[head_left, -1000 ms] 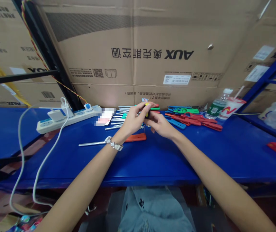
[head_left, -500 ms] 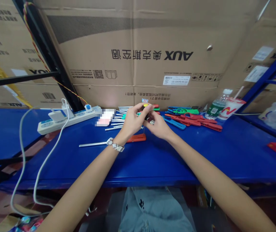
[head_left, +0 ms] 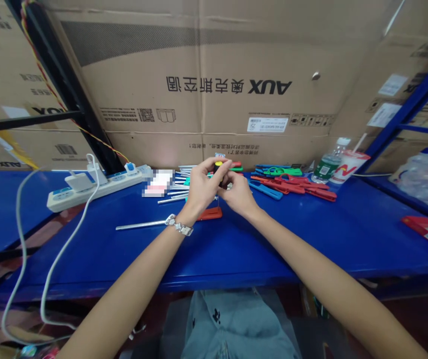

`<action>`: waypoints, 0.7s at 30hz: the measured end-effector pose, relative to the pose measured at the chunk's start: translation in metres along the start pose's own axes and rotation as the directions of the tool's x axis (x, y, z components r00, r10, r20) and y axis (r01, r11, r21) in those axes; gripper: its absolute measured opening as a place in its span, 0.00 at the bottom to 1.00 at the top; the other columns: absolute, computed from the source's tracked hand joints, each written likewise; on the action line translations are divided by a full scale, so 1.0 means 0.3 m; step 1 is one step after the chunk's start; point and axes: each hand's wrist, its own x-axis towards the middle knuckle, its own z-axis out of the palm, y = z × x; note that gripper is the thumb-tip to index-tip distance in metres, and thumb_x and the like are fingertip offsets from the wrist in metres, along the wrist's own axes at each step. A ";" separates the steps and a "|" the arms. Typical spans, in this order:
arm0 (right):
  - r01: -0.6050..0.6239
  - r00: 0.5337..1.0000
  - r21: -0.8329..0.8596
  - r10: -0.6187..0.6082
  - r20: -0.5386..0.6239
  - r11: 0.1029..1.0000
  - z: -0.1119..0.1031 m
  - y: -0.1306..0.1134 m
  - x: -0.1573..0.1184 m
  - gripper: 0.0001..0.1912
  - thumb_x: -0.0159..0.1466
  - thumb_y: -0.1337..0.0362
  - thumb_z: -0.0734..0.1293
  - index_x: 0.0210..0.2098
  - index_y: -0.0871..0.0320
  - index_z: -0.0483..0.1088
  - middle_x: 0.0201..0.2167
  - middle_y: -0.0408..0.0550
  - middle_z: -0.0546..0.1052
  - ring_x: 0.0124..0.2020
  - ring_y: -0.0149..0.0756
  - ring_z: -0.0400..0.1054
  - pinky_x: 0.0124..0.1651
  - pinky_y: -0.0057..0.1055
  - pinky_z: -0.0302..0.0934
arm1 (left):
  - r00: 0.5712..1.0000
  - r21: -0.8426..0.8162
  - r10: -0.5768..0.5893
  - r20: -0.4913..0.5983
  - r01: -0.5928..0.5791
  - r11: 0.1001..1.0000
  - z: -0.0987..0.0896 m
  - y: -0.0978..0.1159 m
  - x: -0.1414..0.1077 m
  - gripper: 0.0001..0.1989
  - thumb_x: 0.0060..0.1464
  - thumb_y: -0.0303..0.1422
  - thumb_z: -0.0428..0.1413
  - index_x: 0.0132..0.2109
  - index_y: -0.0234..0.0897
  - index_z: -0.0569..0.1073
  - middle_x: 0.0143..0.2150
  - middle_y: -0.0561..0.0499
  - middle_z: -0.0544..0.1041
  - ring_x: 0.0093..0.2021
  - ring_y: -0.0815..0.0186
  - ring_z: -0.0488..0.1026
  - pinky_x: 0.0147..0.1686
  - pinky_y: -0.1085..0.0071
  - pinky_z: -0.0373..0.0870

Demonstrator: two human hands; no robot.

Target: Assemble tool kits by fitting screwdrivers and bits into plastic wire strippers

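A screwdriver (head_left: 218, 165) with a black handle and yellow cap stands upright between my hands, its thin shaft pointing down. My left hand (head_left: 202, 185) is closed around the handle near the top. Lower on the handle, the closed fingers of my right hand (head_left: 241, 193) grip it too, partly hidden. Under the shaft lies an orange plastic handle (head_left: 211, 214) on the blue table (head_left: 221, 254). A metal rod (head_left: 139, 226) runs left from it, passing behind my left wrist. The screwdriver's tip appears to meet the orange piece; exact contact is too small to tell.
Several metal rods (head_left: 171, 200) lie behind my left hand. Red plastic handles (head_left: 304, 185), green ones (head_left: 285, 171) and blue ones (head_left: 268, 190) are piled to the right. Beyond stand a bottle (head_left: 326, 167) and a cup (head_left: 348, 167). A power strip (head_left: 59, 199) sits left.
The whole view has shifted slightly, so the surroundings appear further left. My left fingers have moved around the screwdriver's handle, and more of its black side shows. The orange handle stays on the table.
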 end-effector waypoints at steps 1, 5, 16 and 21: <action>0.019 0.999 0.017 -0.020 0.039 1.000 -0.010 -0.006 -0.004 0.18 0.57 0.51 0.74 0.27 0.56 0.66 0.25 0.43 0.71 0.28 0.35 0.63 0.33 0.34 0.60 | 0.996 -0.009 -0.002 0.084 0.003 1.000 -0.010 0.001 0.002 0.15 0.62 0.46 0.60 0.42 0.38 0.79 0.39 0.46 0.83 0.39 0.62 0.79 0.43 0.66 0.76; 0.045 0.944 0.166 -0.097 0.316 0.985 -0.069 -0.027 -0.006 0.15 0.65 0.51 0.69 0.36 0.57 0.73 0.31 0.45 0.76 0.33 0.37 0.69 0.41 0.36 0.66 | 0.959 -0.003 0.010 0.284 -0.009 1.000 -0.046 -0.007 0.010 0.21 0.68 0.51 0.50 0.48 0.40 0.78 0.48 0.43 0.83 0.54 0.58 0.78 0.57 0.61 0.71; -0.026 0.998 -0.084 0.030 0.047 0.996 -0.010 0.003 -0.008 0.24 0.55 0.47 0.74 0.22 0.54 0.59 0.21 0.41 0.69 0.26 0.34 0.63 0.33 0.33 0.56 | 0.989 0.050 0.046 -0.139 -0.040 0.998 0.003 -0.003 0.004 0.15 0.50 0.42 0.70 0.34 0.39 0.75 0.32 0.51 0.80 0.33 0.65 0.76 0.36 0.68 0.73; 0.000 0.987 0.090 -0.014 0.160 0.996 -0.036 -0.019 -0.024 0.20 0.60 0.45 0.71 0.37 0.55 0.70 0.34 0.46 0.76 0.33 0.38 0.68 0.34 0.33 0.63 | 0.987 0.032 0.007 0.159 -0.012 0.999 -0.046 0.003 0.008 0.15 0.64 0.45 0.57 0.44 0.39 0.79 0.43 0.44 0.83 0.43 0.60 0.80 0.44 0.64 0.75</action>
